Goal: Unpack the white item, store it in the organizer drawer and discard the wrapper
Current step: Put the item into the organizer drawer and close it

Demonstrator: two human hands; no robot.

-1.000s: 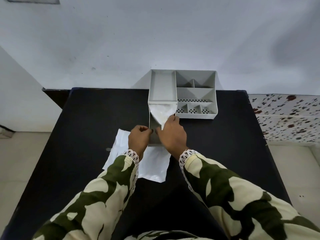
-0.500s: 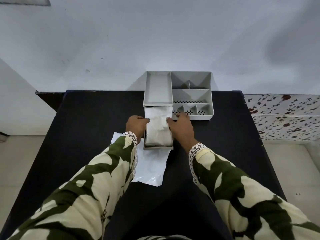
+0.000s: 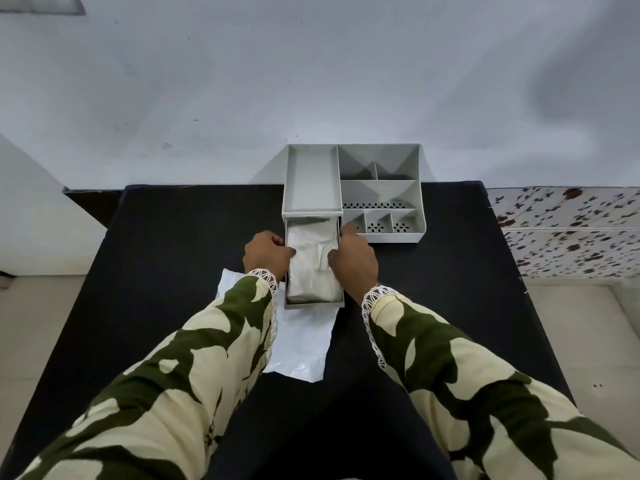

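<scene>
A plain pale wall stands behind a black worktop, with patterned tiles off to your right. The grey organizer sits at the far edge, and its drawer is pulled out toward you. The white item lies inside that drawer, filling it nearly from side to side, its surface creased and bunched.

Your left hand rests at the drawer's left wall with fingertips touching the item's edge; your right hand does the same on the right. Neither grip is closed around anything: both are loose, pressing and tucking rather than holding.

Judging by the folds, the item is soft, light and yielding, like cloth or padding. It will likely spring up where you let go, so press it flat with spread fingers along its long edges and tuck any raised part below the rim, or it may catch as the drawer slides in.

The wrapper lies flat on the worktop, partly under the drawer front and your left sleeve. It looks thin, slick and crinkly; pinch it at a free corner.
</scene>
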